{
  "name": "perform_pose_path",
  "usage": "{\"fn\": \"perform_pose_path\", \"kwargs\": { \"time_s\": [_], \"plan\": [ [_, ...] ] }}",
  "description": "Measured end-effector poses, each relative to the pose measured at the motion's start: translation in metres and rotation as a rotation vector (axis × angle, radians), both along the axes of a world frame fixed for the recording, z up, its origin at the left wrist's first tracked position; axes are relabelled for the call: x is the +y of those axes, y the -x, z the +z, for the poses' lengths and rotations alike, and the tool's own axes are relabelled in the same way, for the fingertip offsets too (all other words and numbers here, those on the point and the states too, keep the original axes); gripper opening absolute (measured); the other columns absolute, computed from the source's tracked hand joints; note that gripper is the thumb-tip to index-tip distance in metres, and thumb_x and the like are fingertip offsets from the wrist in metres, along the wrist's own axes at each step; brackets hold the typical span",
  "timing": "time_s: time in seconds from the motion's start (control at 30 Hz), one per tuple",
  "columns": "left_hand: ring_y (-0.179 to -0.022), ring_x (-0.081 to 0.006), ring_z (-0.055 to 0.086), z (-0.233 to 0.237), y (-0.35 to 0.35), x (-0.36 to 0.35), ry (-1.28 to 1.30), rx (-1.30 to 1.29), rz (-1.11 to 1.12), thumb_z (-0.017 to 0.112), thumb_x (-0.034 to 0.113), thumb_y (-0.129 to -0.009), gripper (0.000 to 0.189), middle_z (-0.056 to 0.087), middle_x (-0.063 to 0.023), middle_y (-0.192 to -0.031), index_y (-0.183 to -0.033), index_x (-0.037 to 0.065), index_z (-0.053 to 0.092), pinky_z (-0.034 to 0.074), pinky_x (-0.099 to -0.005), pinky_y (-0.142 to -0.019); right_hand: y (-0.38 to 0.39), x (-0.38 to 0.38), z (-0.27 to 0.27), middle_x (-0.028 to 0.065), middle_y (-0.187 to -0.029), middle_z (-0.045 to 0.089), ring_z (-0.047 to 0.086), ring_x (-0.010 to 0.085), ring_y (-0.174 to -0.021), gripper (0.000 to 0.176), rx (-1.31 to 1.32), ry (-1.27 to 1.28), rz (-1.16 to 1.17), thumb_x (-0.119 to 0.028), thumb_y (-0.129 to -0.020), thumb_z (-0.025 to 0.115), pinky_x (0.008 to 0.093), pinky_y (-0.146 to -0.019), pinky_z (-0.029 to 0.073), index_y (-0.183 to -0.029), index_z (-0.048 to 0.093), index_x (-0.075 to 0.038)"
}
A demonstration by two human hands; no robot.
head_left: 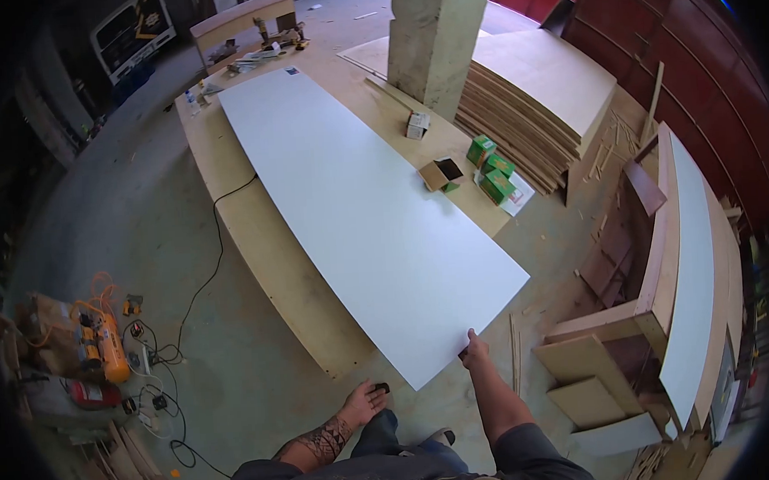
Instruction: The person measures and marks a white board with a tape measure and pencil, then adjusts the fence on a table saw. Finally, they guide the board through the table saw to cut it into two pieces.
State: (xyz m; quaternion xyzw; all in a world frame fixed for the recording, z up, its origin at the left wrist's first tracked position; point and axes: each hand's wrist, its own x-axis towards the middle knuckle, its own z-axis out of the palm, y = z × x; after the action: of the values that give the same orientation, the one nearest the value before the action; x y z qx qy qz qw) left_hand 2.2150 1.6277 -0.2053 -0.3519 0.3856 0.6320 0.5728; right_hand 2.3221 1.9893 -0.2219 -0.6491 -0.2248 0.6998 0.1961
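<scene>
A long white panel lies on the wooden worktable, its near end jutting past the table's edge. My right hand grips the panel's near edge close to its right corner, thumb on top; a small dark patch shows beside the fingers. My left hand is below the panel's near left corner, apart from it, fingers slightly spread. A small black shape shows at its fingertips, perhaps a shoe tip; I cannot tell for certain.
Green boxes and an open carton sit right of the panel. Beyond are a concrete pillar and stacked boards. An orange compressor and cables are on the left floor; a wooden frame stands right.
</scene>
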Motion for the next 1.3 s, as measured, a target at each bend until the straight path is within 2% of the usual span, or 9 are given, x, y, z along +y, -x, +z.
{"fn": "perform_pose_path", "kwargs": {
  "time_s": [0.17,0.27,0.33,0.6,0.63,0.77,0.83,1.0,1.3],
  "plan": [
    [-0.109,-0.0300,0.064,-0.005,-0.017,-0.065,0.180,0.101,-0.298,0.064,0.042,-0.101,0.059,0.066,-0.0162,-0.125,-0.143,0.005,0.047,0.053,-0.0450,-0.097,-0.041,-0.038,-0.008,0.0240,-0.149,0.054,0.049,0.0377,-0.141,0.063,0.229,0.065,0.008,-0.042,-0.106,0.058,0.0537,-0.120,0.035,-0.156,0.037,-0.009],
    [-0.111,-0.0296,0.064,-0.034,0.001,-0.110,0.231,0.258,-0.570,0.060,0.040,-0.104,0.054,0.065,-0.0155,-0.127,-0.143,0.005,0.048,0.054,-0.0454,-0.096,-0.084,-0.061,-0.008,0.0183,-0.137,0.065,0.068,0.0323,-0.115,0.052,0.259,0.075,0.046,-0.036,-0.106,0.058,0.0481,-0.092,0.055,-0.148,0.046,-0.008],
    [-0.107,-0.0288,0.065,-0.028,0.009,-0.091,0.295,0.381,-0.803,0.059,0.037,-0.104,0.049,0.065,-0.0154,-0.124,-0.140,0.005,0.050,0.055,-0.0453,-0.092,-0.125,-0.076,0.010,0.0148,-0.121,0.072,0.073,0.0270,-0.095,0.044,0.116,0.055,0.251,-0.039,-0.104,0.062,0.0421,-0.076,0.056,-0.134,0.058,-0.007],
    [-0.091,-0.0208,0.066,0.026,-0.107,0.055,0.413,0.619,-1.572,0.057,0.030,-0.103,0.031,0.068,-0.0091,-0.106,-0.125,0.009,0.060,0.053,-0.0360,-0.075,-0.426,-0.123,-0.030,0.0145,-0.093,0.078,0.075,0.0233,-0.085,0.038,-0.408,-0.422,0.580,-0.037,-0.094,0.071,0.0388,-0.079,0.057,-0.110,0.076,-0.003],
    [-0.093,-0.0210,0.067,0.018,-0.127,0.081,0.167,0.827,-1.851,0.057,0.030,-0.103,0.031,0.069,-0.0093,-0.107,-0.125,0.008,0.060,0.053,-0.0364,-0.077,-0.473,-0.127,-0.032,0.0153,-0.093,0.078,0.075,0.0249,-0.085,0.036,-0.469,-0.379,0.514,-0.036,-0.092,0.072,0.0394,-0.079,0.057,-0.107,0.078,-0.004],
    [-0.100,-0.0216,0.068,0.048,-0.258,0.193,0.078,0.767,-1.660,0.056,0.031,-0.104,0.039,0.070,-0.0100,-0.112,-0.132,0.005,0.061,0.056,-0.0366,-0.085,-0.652,-0.156,-0.030,0.0148,-0.091,0.078,0.074,0.0280,-0.082,0.028,-0.751,-0.251,0.046,-0.029,-0.088,0.071,0.0414,-0.078,0.057,-0.100,0.080,-0.005],
    [-0.102,-0.0212,0.068,0.070,-0.310,0.261,-0.112,0.834,-1.780,0.057,0.032,-0.104,0.044,0.071,-0.0099,-0.113,-0.137,0.003,0.059,0.056,-0.0362,-0.087,-0.731,-0.170,-0.033,0.0109,-0.083,0.073,0.067,0.0186,-0.067,0.024,-0.691,-0.186,-0.367,-0.024,-0.094,0.064,0.0349,-0.061,0.053,-0.102,0.074,-0.004],
    [-0.110,-0.0233,0.068,0.121,-0.405,0.445,-0.446,1.085,-1.846,0.059,0.041,-0.105,0.051,0.069,-0.0144,-0.125,-0.140,0.004,0.056,0.054,-0.0370,-0.092,-0.845,-0.224,-0.006,0.0104,-0.084,0.070,0.065,0.0169,-0.064,0.024,-0.516,-0.065,-1.143,-0.024,-0.099,0.060,0.0317,-0.050,0.048,-0.111,0.064,-0.004],
    [-0.129,-0.0318,0.058,0.171,-0.530,0.713,-0.561,0.869,-1.273,0.054,0.051,-0.106,0.074,0.056,-0.0249,-0.143,-0.154,-0.003,0.037,0.050,-0.0429,-0.106,-0.779,-0.298,0.042,0.0134,-0.094,0.072,0.068,0.0211,-0.071,0.038,-0.440,0.225,-0.940,-0.034,-0.102,0.063,0.0336,-0.053,0.050,-0.121,0.062,-0.001]
  ]
}}
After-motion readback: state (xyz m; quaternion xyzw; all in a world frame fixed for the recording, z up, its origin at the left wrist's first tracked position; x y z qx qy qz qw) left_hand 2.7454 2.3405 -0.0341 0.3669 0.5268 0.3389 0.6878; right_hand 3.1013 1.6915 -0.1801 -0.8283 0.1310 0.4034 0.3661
